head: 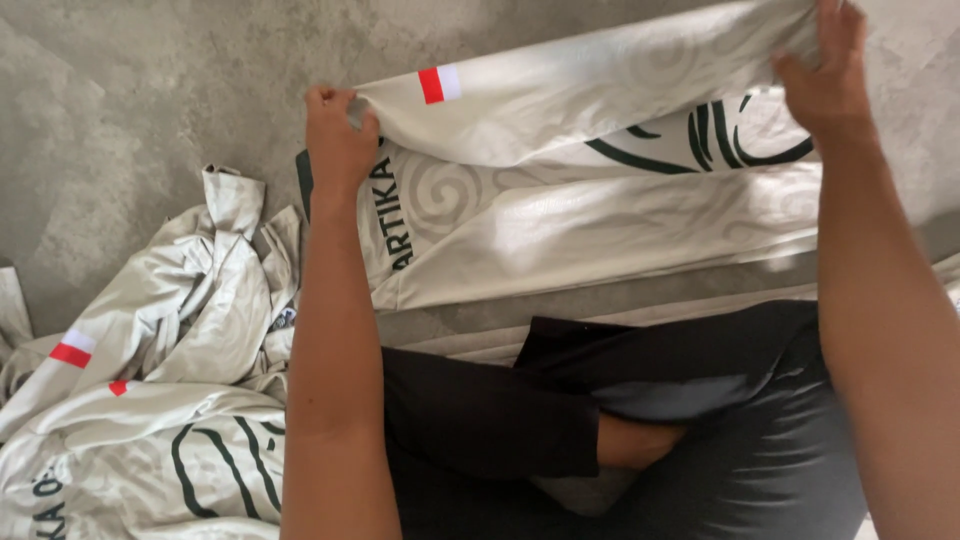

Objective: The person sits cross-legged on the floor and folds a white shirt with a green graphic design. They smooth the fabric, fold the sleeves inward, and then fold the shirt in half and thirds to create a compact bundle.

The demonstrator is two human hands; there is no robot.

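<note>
A white shirt (600,210) with pale swirl patterns, dark green lettering and curved lines lies stretched across the grey floor in front of me. My left hand (338,135) pinches its folded upper edge at the left, beside a small red and white patch (438,84). At the top right, my right hand (825,75) grips the same folded edge, holding it lifted a little over the rest of the shirt.
A crumpled pile of similar white shirts (170,380) lies at the lower left, with red and white patches showing. My legs in black trousers (600,420) are crossed below the shirt. Grey concrete floor (130,90) surrounds everything.
</note>
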